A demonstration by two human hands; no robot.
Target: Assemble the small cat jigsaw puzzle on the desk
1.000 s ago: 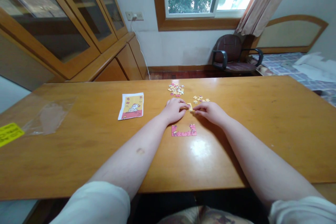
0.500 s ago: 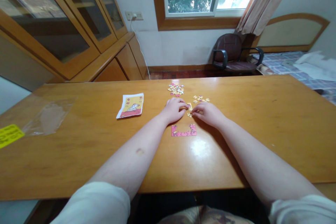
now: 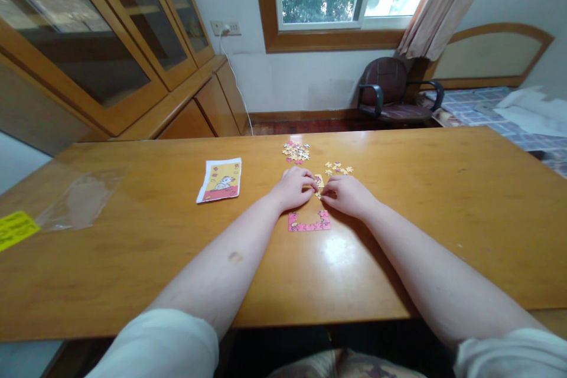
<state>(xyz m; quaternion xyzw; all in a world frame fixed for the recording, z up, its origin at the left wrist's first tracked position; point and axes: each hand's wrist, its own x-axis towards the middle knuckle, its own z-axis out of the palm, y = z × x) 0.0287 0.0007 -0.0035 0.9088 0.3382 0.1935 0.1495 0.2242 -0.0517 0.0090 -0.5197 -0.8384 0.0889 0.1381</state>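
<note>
Since the earlier head picture, the right hand (image 3: pixel 348 195) has edged slightly toward the left hand (image 3: pixel 295 188).

In the head view, a yellow jigsaw strip (image 3: pixel 318 179) lies between the fingertips, its long axis apparently running away from the person. The left fingers, loosely curled, reach its left side; the right thumb and forefinger nearly meet beside a loose yellow jigsaw piece (image 3: pixel 318 195) at its near end. I cannot tell whether either hand grips. The pink U-shaped jigsaw border (image 3: pixel 309 227) lies nearer the person.

Just beyond the pink border (image 3: pixel 309 226), the person's left hand (image 3: pixel 292 188) and right hand (image 3: pixel 349 195) nearly meet, fingers (image 3: pixel 309 181) curled, forearms (image 3: pixel 237 251) outstretched.
</note>
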